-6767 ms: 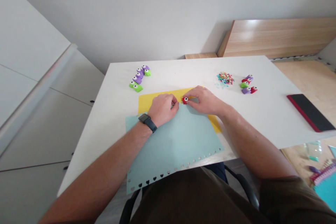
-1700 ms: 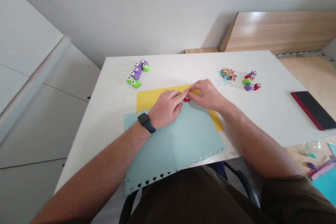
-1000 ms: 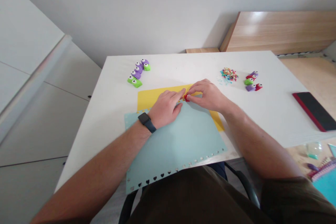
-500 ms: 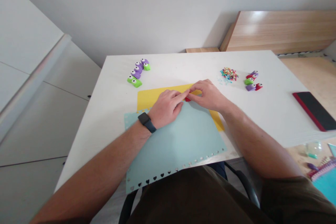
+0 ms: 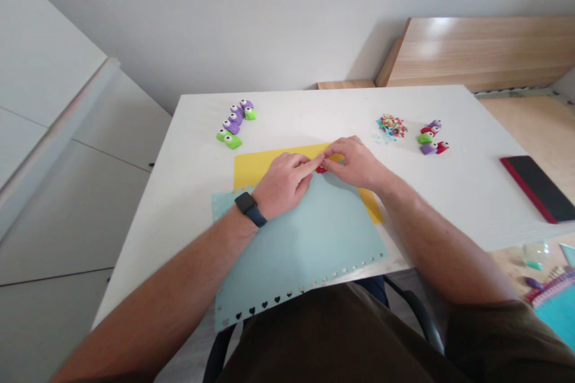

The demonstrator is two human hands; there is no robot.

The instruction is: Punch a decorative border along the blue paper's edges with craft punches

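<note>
A small red craft punch (image 5: 320,169) sits at the far edge of a light blue paper sheet (image 5: 309,251), mostly covered by my fingers. My right hand (image 5: 353,161) pinches it from the right, thumb and index finger around it. From the left, my left hand (image 5: 283,185) has its index finger on top of the punch and its thumb lower down, over the sheet. Heart and other small cutouts run along the sheet's near edge. Beneath the blue sheet lies a yellow sheet (image 5: 256,167), showing at the back and right.
Several purple and green punches (image 5: 232,124) stand at the back left. On the right are a confetti pile (image 5: 392,125) and more punches (image 5: 429,139). A black and red flat case (image 5: 539,188) lies near the table's (image 5: 179,149) right edge.
Almost nothing differs. Both hands stay at the red punch in the same pose, and the whole view has shifted very slightly.
</note>
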